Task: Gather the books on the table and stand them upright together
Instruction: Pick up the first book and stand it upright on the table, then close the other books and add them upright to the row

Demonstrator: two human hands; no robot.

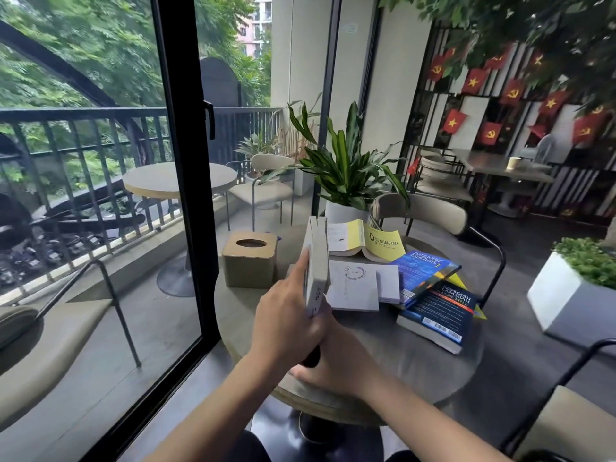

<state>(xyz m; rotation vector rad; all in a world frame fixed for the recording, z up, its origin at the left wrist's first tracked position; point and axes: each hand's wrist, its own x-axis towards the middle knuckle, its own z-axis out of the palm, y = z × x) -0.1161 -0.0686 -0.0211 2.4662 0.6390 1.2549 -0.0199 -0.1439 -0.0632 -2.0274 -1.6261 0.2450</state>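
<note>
White and cream covers stand on edge in my grip: two pale books [316,261], pressed together, are held upright above the left part of the round counter [383,355]. My left hand [286,315] is clamped on their near edge and left face, fingers running up the cover. My right hand [336,358] sits low beneath and behind them, close against the left hand; I cannot tell whether it grips the books or only steadies the bottom edge.

So I judge the gathering to be under way, with the upright pair begun and the rest not yet collected. Lying flat just right of the pair are a white booklet [353,285] and a small white book [388,283]. Beyond them a yellow book [370,243] lies open, face down. At the right a blue book [425,275] rests tilted across a dark blue book [440,315], with something yellow under them. A cardboard tissue box [250,258] stands just left of the pair and could serve as a backstop.

Next I would set the pair down on its bottom edge, hold it with one hand, and free the other to bring in the nearest flat book. Let go too early and the pair will likely topple.
</note>
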